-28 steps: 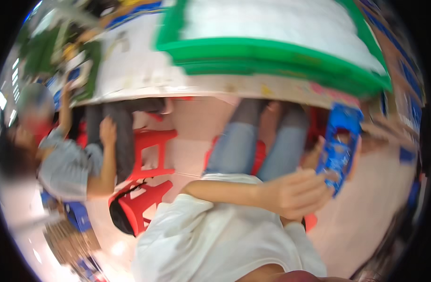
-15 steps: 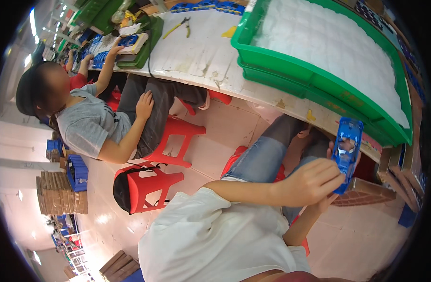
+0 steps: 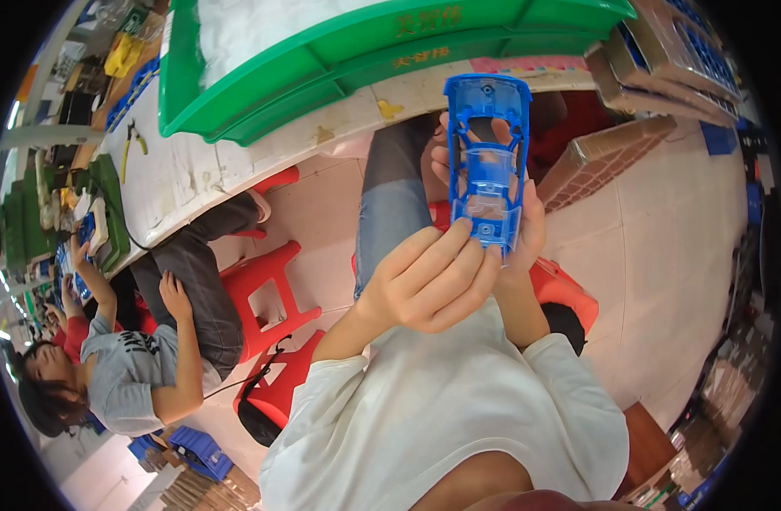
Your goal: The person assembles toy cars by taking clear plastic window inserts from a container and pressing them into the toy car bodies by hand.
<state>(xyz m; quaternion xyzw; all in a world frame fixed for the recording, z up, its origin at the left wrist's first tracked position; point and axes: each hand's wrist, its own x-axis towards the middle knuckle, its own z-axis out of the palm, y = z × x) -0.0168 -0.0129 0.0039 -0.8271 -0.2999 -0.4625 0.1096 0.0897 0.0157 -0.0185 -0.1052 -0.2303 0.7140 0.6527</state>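
A blue plastic toy car body point(image 3: 486, 170) is held upright in front of me, its hollow inside facing me. My right hand point(image 3: 531, 230) cradles it from behind, and its fingers show through the window openings. The fingertips of my left hand point(image 3: 424, 285) pinch the lower end of the car body. Both hands hover over my lap, just below the edge of the white table point(image 3: 194, 179).
A big green tray point(image 3: 339, 68) lined with white stands on the table above the car. A co-worker point(image 3: 143, 375) sits at the left on a red stool point(image 3: 267, 294). Brown cardboard boxes point(image 3: 612, 157) stand on the floor at the right.
The view has swung and steadied. The car body has moved from the right edge to the upper middle and closer to me, and my left fingertips now grip its lower end.
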